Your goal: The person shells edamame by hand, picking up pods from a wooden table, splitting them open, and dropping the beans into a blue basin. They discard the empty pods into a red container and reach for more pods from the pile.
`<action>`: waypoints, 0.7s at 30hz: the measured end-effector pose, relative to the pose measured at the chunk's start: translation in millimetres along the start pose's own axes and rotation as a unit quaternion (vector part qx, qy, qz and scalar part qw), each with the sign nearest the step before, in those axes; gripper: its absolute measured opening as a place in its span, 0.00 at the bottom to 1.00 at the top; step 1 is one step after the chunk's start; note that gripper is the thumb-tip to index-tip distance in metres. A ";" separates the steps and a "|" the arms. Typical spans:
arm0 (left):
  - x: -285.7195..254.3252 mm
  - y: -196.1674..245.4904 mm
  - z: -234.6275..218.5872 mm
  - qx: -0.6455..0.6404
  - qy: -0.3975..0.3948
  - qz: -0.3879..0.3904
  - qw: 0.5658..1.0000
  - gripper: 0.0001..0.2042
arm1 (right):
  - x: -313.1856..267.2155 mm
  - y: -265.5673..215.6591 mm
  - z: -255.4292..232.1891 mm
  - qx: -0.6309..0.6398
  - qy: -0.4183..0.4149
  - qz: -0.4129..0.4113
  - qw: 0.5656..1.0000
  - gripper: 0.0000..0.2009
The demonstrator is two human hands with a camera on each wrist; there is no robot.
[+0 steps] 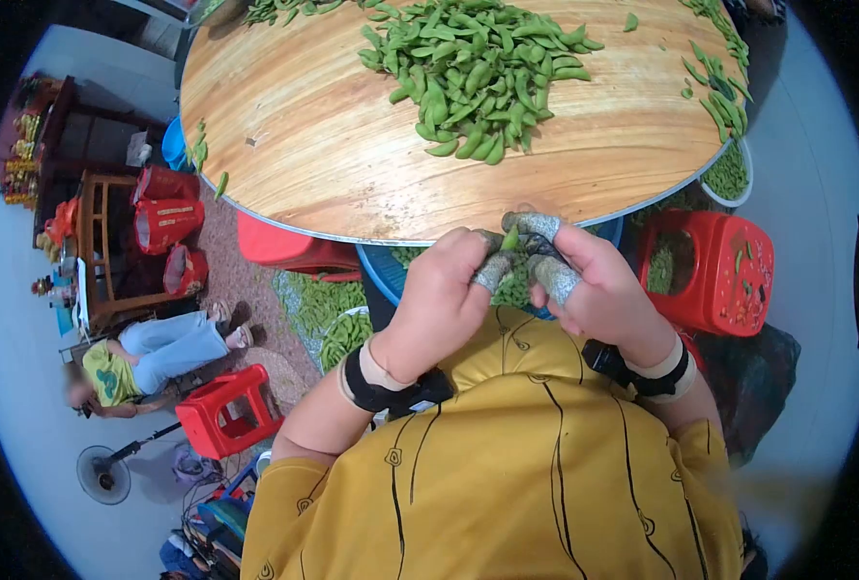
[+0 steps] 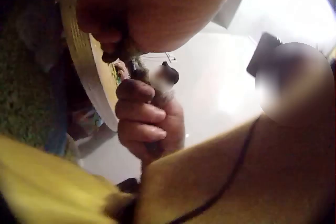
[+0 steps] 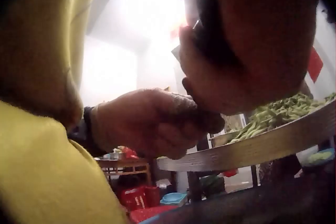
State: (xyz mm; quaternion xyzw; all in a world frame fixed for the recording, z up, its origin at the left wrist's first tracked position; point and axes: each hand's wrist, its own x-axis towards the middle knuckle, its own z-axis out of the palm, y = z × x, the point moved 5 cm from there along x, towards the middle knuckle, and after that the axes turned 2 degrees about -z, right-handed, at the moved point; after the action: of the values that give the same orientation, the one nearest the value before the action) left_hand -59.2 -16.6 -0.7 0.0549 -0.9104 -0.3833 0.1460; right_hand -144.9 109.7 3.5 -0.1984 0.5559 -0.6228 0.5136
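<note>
"Where's the edamame pod [image 1: 510,238]?"
"My left hand [image 1: 441,295] and right hand [image 1: 607,290] pinch it between wrapped fingertips, beside the wooden surface [image 1: 304,145]."
"And the pod heap [image 1: 478,82]?"
"Farther in, on that surface."

The left forearm [image 1: 323,416] and right forearm [image 1: 692,398] angle inward in front of the torso. The left hand [image 1: 441,295] and right hand [image 1: 603,288] meet closely at the fingertips, fingers curled, thumbs bent toward each other, backs mostly upward.
</note>
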 end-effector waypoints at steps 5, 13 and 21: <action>-0.9 -8.1 2.8 -0.169 -0.059 -0.148 0.973 0.05 | 7.2 14.9 -4.2 0.053 -0.010 0.088 0.995 0.21; -23.6 -29.9 30.8 -0.774 -0.176 -0.328 0.512 0.12 | 7.9 6.7 -1.0 -0.307 0.011 -0.325 0.894 0.19; -15.9 -33.4 19.9 -0.531 -0.135 -0.316 0.775 0.11 | 13.8 16.3 -7.2 -0.187 0.020 -0.152 0.970 0.18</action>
State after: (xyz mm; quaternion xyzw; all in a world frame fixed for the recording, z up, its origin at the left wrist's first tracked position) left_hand -50.7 -23.1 -41.3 0.2014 -0.5041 -0.8337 -0.1015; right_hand -149.4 103.7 -17.8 -0.3605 0.6358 -0.5823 0.3560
